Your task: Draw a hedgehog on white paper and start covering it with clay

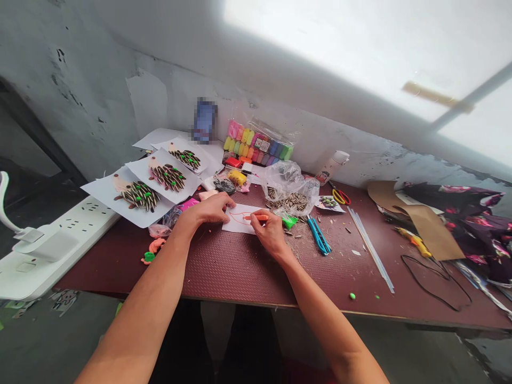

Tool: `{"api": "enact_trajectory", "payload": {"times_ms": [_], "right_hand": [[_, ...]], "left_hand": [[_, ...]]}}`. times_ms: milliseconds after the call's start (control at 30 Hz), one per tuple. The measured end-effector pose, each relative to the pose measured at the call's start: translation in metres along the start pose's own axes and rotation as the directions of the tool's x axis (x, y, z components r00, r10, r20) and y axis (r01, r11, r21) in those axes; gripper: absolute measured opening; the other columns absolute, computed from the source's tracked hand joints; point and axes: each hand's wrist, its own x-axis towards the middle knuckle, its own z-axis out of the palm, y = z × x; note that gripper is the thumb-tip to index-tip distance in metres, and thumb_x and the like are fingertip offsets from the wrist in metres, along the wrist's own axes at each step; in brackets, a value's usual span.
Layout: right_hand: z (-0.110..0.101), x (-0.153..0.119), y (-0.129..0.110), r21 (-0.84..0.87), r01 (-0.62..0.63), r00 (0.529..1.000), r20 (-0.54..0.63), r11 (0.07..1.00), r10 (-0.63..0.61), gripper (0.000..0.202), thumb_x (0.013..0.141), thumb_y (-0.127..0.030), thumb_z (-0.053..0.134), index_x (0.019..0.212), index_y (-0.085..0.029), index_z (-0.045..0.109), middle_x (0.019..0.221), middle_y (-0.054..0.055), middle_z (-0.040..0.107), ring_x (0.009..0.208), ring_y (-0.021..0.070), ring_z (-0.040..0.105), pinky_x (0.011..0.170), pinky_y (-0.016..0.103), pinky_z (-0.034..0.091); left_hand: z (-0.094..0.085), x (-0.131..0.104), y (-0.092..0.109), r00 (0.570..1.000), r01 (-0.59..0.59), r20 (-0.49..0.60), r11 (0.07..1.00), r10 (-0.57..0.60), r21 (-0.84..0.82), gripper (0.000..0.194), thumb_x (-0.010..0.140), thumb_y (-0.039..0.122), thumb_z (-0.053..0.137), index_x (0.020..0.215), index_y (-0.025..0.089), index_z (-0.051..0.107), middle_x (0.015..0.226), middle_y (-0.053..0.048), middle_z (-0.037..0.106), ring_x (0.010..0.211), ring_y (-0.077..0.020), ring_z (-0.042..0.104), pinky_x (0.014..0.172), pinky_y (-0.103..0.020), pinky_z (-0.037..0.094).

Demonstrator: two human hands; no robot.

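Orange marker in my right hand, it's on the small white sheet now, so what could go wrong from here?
The sheet could slide and send a line astray, since the left hand seems to steady only its left edge while the right hand holds the marker. The bag of seeds lies close beside the right hand, so a bump might spill some; loose seeds already lie near it.

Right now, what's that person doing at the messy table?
The person's right hand holds an orange marker against a small white paper with orange curved lines on it. The left hand rests at the paper's left edge. To the left lie three bigger sheets with seeds and green dots on them. More striped seeds sit in a clear plastic bag.
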Motion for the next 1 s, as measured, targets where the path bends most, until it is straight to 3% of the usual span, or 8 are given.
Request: {"api": "enact_trajectory", "payload": {"times_ms": [400,667,800,1000], "right_hand": [[0.003,-0.003,-0.002,0.027,0.008,0.999,0.033,1.000,-0.009,0.025,0.085,-0.030,0.056,0.076,-0.016,0.075,0.070,0.004,0.074,0.051,0.0113,0.051,0.052,0.023,0.036],[0.002,-0.002,-0.003,0.120,-0.028,0.998,0.065,0.992,0.021,0.030,0.087,-0.036,0.057,0.075,-0.018,0.078,0.074,0.004,0.072,0.056,0.0115,0.054,0.054,0.023,0.039],[-0.003,0.002,0.003,0.143,-0.073,0.997,-0.019,0.987,0.077,0.030,0.084,-0.035,0.055,0.071,-0.017,0.076,0.065,0.001,0.066,0.051,0.0103,0.047,0.050,0.024,0.035],[-0.013,0.005,0.009,0.204,-0.085,0.989,-0.101,0.975,0.107,0.021,0.079,-0.034,0.057,0.073,-0.018,0.069,0.066,0.002,0.071,0.053,0.0122,0.050,0.052,0.025,0.036]], "left_hand": [[-0.003,-0.001,0.003,1.000,0.022,0.018,1.000,-0.022,0.002,0.052,0.060,0.025,0.066,0.112,0.017,0.068,0.117,-0.009,0.066,0.098,-0.0240,0.064,0.084,-0.029,0.052],[-0.005,-0.004,0.008,0.999,0.033,0.023,0.999,-0.034,0.020,0.053,0.061,0.023,0.065,0.114,0.016,0.068,0.117,-0.008,0.066,0.099,-0.0238,0.063,0.085,-0.030,0.051],[-0.006,-0.004,0.009,0.999,0.038,0.037,0.999,-0.039,0.029,0.054,0.062,0.022,0.064,0.115,0.016,0.068,0.116,-0.009,0.066,0.100,-0.0241,0.062,0.087,-0.030,0.051],[-0.005,-0.002,0.002,0.999,0.013,0.039,1.000,-0.013,-0.003,0.056,0.061,0.024,0.065,0.116,0.017,0.069,0.117,-0.009,0.065,0.096,-0.0232,0.064,0.085,-0.030,0.052]]}}
